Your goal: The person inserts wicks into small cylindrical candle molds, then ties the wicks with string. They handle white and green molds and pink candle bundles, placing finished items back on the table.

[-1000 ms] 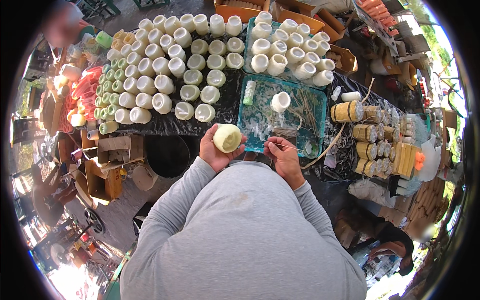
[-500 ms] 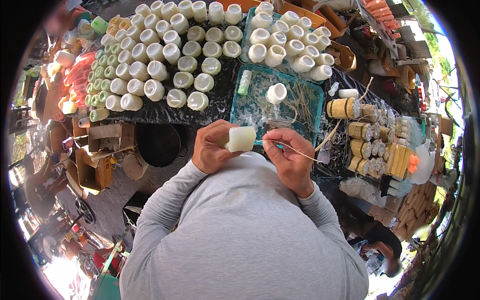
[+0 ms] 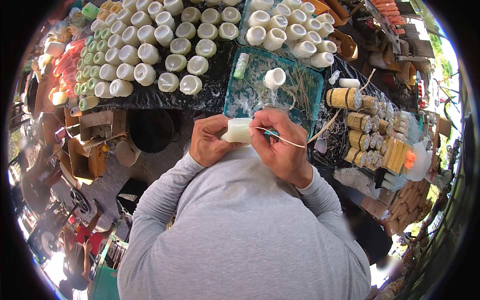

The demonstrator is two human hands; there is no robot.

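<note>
In front of my body, my left hand point(image 3: 210, 140) is closed around a pale, whitish wax candle point(image 3: 237, 131) lying on its side. My right hand point(image 3: 281, 145) pinches a thin cream wick point(image 3: 285, 141) at the candle's right end, with the wick's loose length trailing to the right past my fingers. Whether the wick's tip is inside the candle is hidden by my fingertips. Just beyond my hands lies a teal tray point(image 3: 231, 95), holding a single white candle point(image 3: 274, 78), a small pale green candle point(image 3: 241, 66) and loose wick strands point(image 3: 299, 90).
Rows of white and greenish candles point(image 3: 145, 73) cover the black table at the far left. More candles point(image 3: 295, 32) fill a second tray behind. At right are yellow banded bundles point(image 3: 344, 98); at left, a dark round pot point(image 3: 150, 131) and cardboard boxes point(image 3: 100, 125).
My right hand has moved left, bringing the wick against the candle's end. The candle has turned more level in my left hand, and the view has shifted slightly.
</note>
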